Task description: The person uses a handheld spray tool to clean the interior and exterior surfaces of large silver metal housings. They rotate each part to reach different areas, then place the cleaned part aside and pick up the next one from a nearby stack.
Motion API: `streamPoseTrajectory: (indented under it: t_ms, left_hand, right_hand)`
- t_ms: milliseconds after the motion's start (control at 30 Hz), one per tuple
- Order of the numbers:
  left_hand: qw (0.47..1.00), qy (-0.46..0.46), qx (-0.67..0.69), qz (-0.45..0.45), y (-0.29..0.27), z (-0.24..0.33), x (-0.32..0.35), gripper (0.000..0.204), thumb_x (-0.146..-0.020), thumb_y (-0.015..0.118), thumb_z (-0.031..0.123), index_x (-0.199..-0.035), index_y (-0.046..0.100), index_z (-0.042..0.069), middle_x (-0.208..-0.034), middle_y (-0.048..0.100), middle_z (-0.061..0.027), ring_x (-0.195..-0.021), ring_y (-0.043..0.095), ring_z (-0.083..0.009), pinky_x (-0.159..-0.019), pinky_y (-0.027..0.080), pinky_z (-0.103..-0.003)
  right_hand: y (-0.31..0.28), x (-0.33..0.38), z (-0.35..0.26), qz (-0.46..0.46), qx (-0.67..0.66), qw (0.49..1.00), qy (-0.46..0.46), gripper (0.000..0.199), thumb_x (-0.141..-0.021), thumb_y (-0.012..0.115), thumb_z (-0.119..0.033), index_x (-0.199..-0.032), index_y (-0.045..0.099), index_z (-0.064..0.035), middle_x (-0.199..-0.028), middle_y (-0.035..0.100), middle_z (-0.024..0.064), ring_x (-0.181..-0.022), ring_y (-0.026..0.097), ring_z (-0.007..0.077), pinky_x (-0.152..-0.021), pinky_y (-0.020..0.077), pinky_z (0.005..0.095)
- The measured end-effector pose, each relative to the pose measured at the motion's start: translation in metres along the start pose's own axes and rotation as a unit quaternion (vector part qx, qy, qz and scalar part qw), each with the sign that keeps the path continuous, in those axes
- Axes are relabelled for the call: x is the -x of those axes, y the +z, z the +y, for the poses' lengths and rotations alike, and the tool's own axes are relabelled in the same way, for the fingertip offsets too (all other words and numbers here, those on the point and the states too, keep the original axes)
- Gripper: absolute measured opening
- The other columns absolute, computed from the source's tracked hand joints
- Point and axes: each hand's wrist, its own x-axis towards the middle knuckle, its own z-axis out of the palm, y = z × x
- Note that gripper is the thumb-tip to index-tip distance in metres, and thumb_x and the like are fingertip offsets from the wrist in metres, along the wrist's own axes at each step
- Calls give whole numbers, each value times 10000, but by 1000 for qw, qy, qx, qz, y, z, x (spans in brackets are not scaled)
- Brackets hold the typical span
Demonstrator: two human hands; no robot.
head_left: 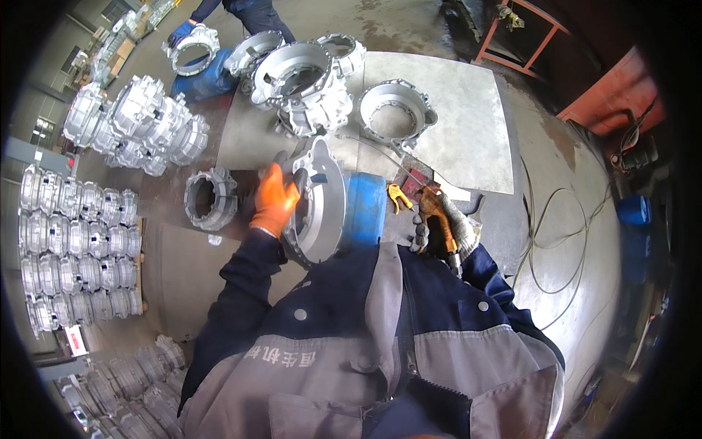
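My left hand [275, 199], in an orange glove, is closed on the rim of a ring-shaped cast metal housing [330, 201]. This housing stands tilted on its edge against a blue drum [367, 208]. On the other side, my right hand [462, 223], in a pale knitted glove with dark fingertips, is wrapped round an orange-brown hand-held power tool [436, 217]. A thin rod seems to reach forward from it; its exact kind is unclear. Just left of the tool lies a yellow air blow gun [398, 196].
More housings stand ahead, one [395, 113] lying on a metal sheet [468, 117]. Another [210, 198] sits to the left. Stacked housings [80, 241] fill the far left. A hose [559, 252] loops across the floor at right. Another person's gloved hand [180, 34] touches a housing.
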Motion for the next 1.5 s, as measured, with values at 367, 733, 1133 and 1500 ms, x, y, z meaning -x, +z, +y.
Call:
streamPoseTrajectory:
  t_ms: [367, 733, 1133, 1500]
  left_hand:
    - [993, -64, -88, -40, 3, 10, 2, 733, -730, 703, 268, -1373, 376, 139, -788, 608, -42, -699, 562, -164, -680, 469, -311]
    - [966, -31, 219, -133, 7, -20, -5, 652, -762, 644, 12, -1357, 378, 40, -1113, 577, -72, -984, 551, -147, -820, 452, -266]
    - [951, -9, 253, -175, -1, -4, -4, 650, -776, 692, 3, -1349, 385, 19, -1170, 554, -51, -1038, 521, -134, -884, 420, -260]
    - [945, -16, 262, -196, 0, -13, -6, 676, -777, 708, 24, -1358, 362, 4, -1206, 529, -73, -1075, 504, -148, -911, 412, -270]
  right_hand:
    - [-39, -12, 5, 32, 233, 966, 106, 538, -851, 519, -606, -1022, 525, -96, -666, 551, 56, -482, 545, 155, -449, 487, 312]
    - [-80, 2, -10, 74, 117, 990, 0, 460, -880, 539, -515, -997, 552, -71, -705, 567, 108, -476, 564, 220, -424, 489, 343]
    - [-88, 21, -15, 35, 87, 992, -83, 435, -923, 511, -447, -1087, 586, -51, -757, 640, 115, -501, 593, 177, -462, 511, 269]
    - [-128, -14, 4, 50, 24, 994, -99, 413, -877, 610, -405, -1087, 578, -51, -861, 653, 100, -648, 631, 156, -562, 548, 288]
